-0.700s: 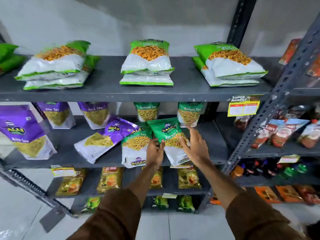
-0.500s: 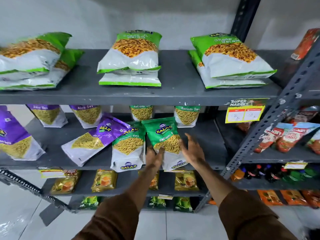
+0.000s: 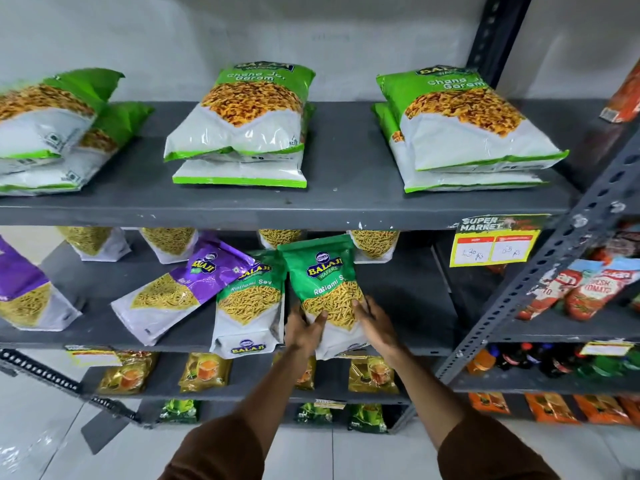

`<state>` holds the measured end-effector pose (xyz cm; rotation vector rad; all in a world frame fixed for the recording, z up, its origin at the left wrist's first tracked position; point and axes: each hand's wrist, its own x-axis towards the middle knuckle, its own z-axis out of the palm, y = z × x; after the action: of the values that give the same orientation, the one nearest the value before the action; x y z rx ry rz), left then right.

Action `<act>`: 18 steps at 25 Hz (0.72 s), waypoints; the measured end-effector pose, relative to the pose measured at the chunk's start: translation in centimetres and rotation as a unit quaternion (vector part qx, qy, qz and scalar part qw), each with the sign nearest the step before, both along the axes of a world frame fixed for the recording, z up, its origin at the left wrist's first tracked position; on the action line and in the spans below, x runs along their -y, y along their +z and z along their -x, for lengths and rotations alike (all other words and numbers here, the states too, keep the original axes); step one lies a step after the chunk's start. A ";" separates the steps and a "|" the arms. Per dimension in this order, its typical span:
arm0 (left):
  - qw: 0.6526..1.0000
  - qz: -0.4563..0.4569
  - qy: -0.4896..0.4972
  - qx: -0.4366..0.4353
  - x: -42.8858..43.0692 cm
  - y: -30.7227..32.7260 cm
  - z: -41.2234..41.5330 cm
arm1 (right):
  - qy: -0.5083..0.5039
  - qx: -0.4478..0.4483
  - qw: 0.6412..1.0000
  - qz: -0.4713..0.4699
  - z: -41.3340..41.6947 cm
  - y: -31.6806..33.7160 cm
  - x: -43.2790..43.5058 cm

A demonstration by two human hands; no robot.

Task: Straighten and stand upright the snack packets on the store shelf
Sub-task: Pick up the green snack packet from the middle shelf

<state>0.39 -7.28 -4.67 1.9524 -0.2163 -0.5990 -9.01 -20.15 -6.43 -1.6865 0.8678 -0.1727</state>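
Both hands clasped on a green Ratlami Sev packet (image 3: 323, 289) at the front edge of the grey middle shelf (image 3: 408, 299): left hand (image 3: 304, 329) gripping its lower left side, right hand (image 3: 375, 323) its lower right; packet nearly upright, touching a second green packet (image 3: 247, 306).

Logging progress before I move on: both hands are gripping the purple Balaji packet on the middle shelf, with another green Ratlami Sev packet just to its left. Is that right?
Not quite. The head view shows the left hand and right hand holding the green Ratlami Sev packet, not the purple one. The purple packet lies tilted and untouched further left. The second green packet is indeed just left of the held one.
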 end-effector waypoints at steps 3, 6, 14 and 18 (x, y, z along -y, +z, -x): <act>1.000 0.021 -0.010 0.012 -1.3 -0.1 0.4 | -0.029 0.040 0.999 0.018 1.2 1.4 -2.5; 0.998 0.054 -0.022 0.013 -3.3 0.8 1.0 | -0.065 0.113 0.991 0.002 2.9 2.1 -5.7; 0.988 0.129 -0.077 0.031 -10.4 2.8 3.0 | -0.128 0.222 0.966 0.035 7.2 2.5 -13.3; 0.978 0.166 -0.114 0.053 -12.1 2.4 2.9 | -0.168 0.239 0.953 0.075 8.5 2.5 -16.3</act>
<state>-2.49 4.86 -2.24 1.6479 -0.5783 -0.5660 -17.54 -3.82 -3.93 -1.5257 0.7753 -0.8619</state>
